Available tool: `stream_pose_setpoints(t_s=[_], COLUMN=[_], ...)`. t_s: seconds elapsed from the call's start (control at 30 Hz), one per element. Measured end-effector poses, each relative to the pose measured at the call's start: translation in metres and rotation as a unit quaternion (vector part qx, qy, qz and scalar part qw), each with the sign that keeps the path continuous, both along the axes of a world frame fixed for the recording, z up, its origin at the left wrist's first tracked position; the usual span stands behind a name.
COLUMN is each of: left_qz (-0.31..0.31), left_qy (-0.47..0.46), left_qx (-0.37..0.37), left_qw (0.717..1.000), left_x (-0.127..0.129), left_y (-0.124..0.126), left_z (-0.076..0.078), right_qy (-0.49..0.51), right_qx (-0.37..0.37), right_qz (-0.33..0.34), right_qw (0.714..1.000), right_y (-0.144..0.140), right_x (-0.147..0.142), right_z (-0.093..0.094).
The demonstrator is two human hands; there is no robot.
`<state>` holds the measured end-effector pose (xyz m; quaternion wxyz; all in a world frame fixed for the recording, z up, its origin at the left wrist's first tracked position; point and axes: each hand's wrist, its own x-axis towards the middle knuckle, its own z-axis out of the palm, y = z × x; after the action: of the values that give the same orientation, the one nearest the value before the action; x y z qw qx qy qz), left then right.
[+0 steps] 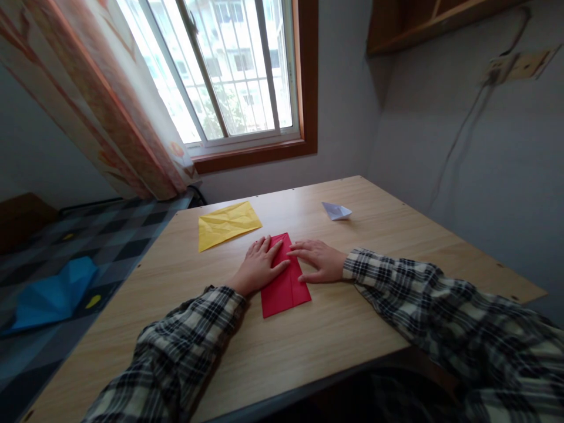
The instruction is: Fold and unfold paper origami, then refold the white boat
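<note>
A folded sheet of red paper (285, 296) lies flat on the wooden table, with crease lines running along its length. My left hand (259, 265) rests on its left side, fingers stretched out and the thumb pointing across the paper. At the right edge, my right hand (321, 259) has its fingers apart, their tips touching or just over the paper. Part of the red sheet is hidden under my left hand. Beyond it to the left is a creased sheet of yellow paper (229, 224). A small white folded paper boat (337, 211) sits farther back on the right.
The table (352, 329) has its far edge near the wall under a barred window (238, 70). On the left, a blue folded paper (57, 294) lies on a checked cloth (118, 241). A curtain (132, 117) hangs there. A cable (458, 138) runs down the right wall.
</note>
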<state>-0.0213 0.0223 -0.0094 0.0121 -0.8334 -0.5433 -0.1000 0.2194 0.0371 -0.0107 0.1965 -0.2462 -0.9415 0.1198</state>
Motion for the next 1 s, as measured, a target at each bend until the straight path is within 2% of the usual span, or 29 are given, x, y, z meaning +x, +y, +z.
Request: stream_pose_setpoints(t_s=[0.13, 0.43, 0.6, 0.77, 1.0], left_qz=[0.014, 0.028, 0.005, -0.02, -0.035], left_qy=[0.004, 0.006, 0.008, -0.013, -0.021], left_qx=[-0.006, 0.037, 0.055, 0.035, 0.022], left_qw=[1.0, 0.999, 0.998, 0.999, 0.999], left_x=[-0.002, -0.003, 0.0, 0.003, 0.003], left_y=[0.002, 0.002, -0.001, -0.004, -0.005], left_z=[0.002, 0.001, 0.01, 0.018, 0.018], right_qy=[-0.013, -0.012, -0.024, -0.028, -0.021], right_qx=[-0.012, -0.031, -0.049, -0.06, -0.046], right_qz=[0.007, 0.018, 0.026, 0.027, 0.02], right_qw=[1.0, 0.999, 0.998, 0.997, 0.999], right_y=[-0.002, -0.001, -0.002, -0.003, -0.003], right_x=[0.001, 0.003, 0.004, 0.005, 0.004], right_z=[0.003, 0.004, 0.006, 0.007, 0.003])
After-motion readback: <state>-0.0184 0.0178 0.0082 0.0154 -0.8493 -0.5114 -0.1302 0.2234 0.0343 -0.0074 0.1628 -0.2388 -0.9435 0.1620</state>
